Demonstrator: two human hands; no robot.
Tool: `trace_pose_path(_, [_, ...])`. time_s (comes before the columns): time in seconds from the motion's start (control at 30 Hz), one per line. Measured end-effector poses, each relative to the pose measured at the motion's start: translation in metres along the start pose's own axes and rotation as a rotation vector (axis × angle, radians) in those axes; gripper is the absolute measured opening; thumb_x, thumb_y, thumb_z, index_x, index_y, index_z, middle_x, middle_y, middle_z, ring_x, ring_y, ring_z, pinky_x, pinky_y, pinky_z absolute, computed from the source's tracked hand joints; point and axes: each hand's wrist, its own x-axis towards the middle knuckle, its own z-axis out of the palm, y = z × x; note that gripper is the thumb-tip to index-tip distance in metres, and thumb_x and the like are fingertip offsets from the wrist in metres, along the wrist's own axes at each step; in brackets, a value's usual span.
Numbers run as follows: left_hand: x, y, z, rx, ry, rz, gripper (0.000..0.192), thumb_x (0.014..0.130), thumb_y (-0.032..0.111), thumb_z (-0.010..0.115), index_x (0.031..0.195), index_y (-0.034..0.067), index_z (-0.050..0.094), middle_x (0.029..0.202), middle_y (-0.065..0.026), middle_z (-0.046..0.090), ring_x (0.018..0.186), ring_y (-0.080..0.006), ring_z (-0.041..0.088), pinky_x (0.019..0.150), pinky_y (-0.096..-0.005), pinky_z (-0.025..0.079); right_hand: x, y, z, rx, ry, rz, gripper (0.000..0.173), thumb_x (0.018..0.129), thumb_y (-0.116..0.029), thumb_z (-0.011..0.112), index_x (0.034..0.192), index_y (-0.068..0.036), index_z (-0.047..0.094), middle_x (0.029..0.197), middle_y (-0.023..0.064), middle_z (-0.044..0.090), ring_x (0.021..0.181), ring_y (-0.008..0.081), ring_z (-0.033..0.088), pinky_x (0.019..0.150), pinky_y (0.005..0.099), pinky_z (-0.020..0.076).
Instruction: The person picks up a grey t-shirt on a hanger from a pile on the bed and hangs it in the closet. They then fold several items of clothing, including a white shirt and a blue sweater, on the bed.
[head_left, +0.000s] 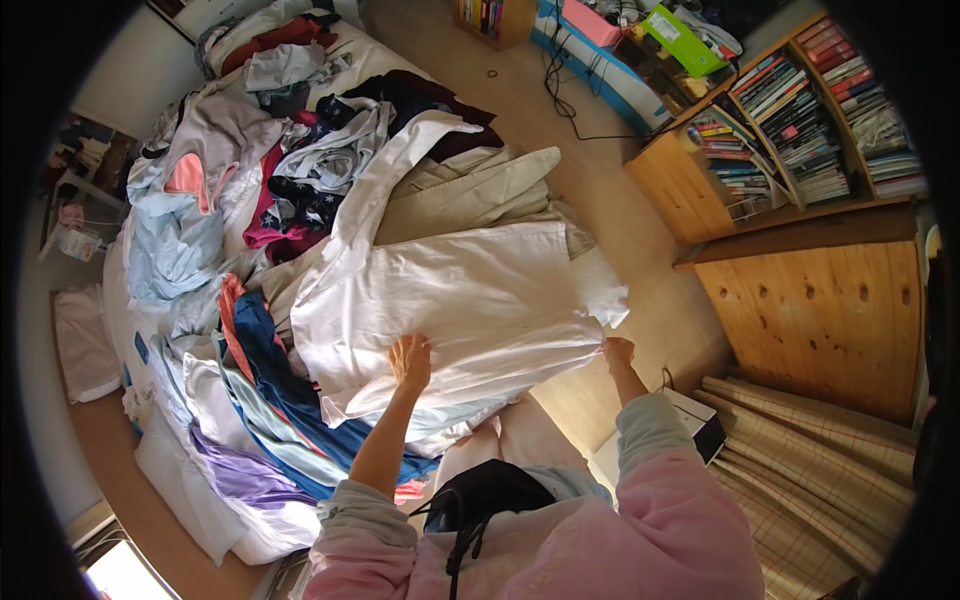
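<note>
A white long-sleeved garment (450, 292) lies spread over other clothes on a bed, one sleeve reaching up and away. On its near part, left of the middle, my left hand (411, 363) rests with bent fingers; whether it pinches the cloth is hard to tell. My right hand (619, 351) grips the garment's right corner and draws the edge out. Beige trousers (480, 187) show beyond and partly beneath it. Left of the garment lie dark blue cloth (270, 352) and purple cloth (244, 469).
More clothes, among them a light blue garment (176, 244) and a patterned scarf (349, 150), cover the bed. At the right stand a wooden bookcase (675, 184), a wooden chest (817, 315) and checked curtains (810, 450). A black cable (570, 120) trails on the floor.
</note>
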Motion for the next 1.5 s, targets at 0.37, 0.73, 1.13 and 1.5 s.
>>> trace_pose_path(0.37, [-0.118, -0.101, -0.026, 0.107, -0.120, -0.813, 0.064, 0.090, 0.043, 0.044, 0.144, 0.014, 0.024, 0.152, -0.0100, 0.013, 0.139, -0.0317, 0.013, 0.107, -0.0593, 0.002, -0.014, -0.080, 0.036, -0.221, 0.220, 0.030, 0.042, 0.071, -0.030, 0.068, 0.102, -0.004, 0.057, 0.104, 0.0191, 0.055, 0.112, 0.0351, 0.045, 0.090, 0.0490, 0.0405])
trace_pose_path(0.73, [-0.109, -0.159, -0.061, 0.418, 0.065, -0.418, 0.038, 0.078, 0.009, 0.055, 0.116, 0.010, 0.053, 0.120, -0.0146, 0.050, 0.122, -0.0321, 0.038, 0.110, -0.0539, 0.012, -0.115, -0.374, 0.159, 0.592, -1.152, -0.086, 0.045, 0.087, -0.029, 0.059, 0.123, -0.007, 0.046, 0.124, 0.0101, 0.052, 0.114, 0.0206, 0.050, 0.096, 0.0402, 0.0382])
trace_pose_path(1.13, [-0.146, -0.149, -0.087, -0.404, 0.489, -0.705, 0.026, 0.078, -0.002, 0.049, 0.103, 0.000, 0.055, 0.099, -0.0137, 0.057, 0.089, -0.0246, 0.057, 0.081, -0.0332, 0.047, -0.144, -0.459, 0.293, 0.909, -1.054, 0.205, 0.051, 0.078, -0.032, 0.072, 0.118, -0.009, 0.048, 0.117, 0.0075, 0.049, 0.102, 0.0184, 0.053, 0.087, 0.0331, 0.0456])
trace_pose_path(1.5, [-0.065, -0.104, -0.207, -2.098, 0.171, -0.640, 0.068, 0.089, 0.060, 0.037, 0.130, 0.005, 0.040, 0.120, -0.0142, 0.054, 0.105, -0.0302, 0.056, 0.095, -0.0472, 0.042, -0.319, -0.391, 0.221, 0.270, -1.085, -1.263, 0.017, 0.079, -0.018, 0.063, 0.087, -0.004, 0.063, 0.074, 0.0106, 0.064, 0.065, 0.0218, 0.061, 0.061, 0.0371, 0.0486])
